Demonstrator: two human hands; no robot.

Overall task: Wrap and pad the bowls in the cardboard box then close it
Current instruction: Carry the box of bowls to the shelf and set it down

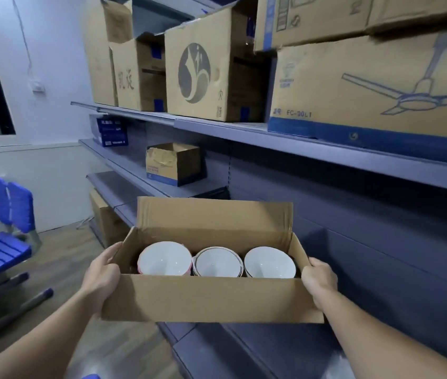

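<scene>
An open cardboard box (211, 299) is held in the air in front of me, its lid flap standing up at the back. Three stacks of white bowls stand side by side inside: the left bowl (165, 259), the middle bowl (217, 262) and the right bowl (269, 262). No wrapping or padding shows around them. My left hand (102, 274) grips the box's left end, thumb on the top edge. My right hand (319, 280) grips the right end the same way.
Grey metal shelves (244, 132) run along the right, loaded with large cardboard boxes (200, 69) on top and a small open box (174, 164) lower down. A blue chair (3, 242) stands on the wooden floor at left. A low shelf (217, 348) lies under the held box.
</scene>
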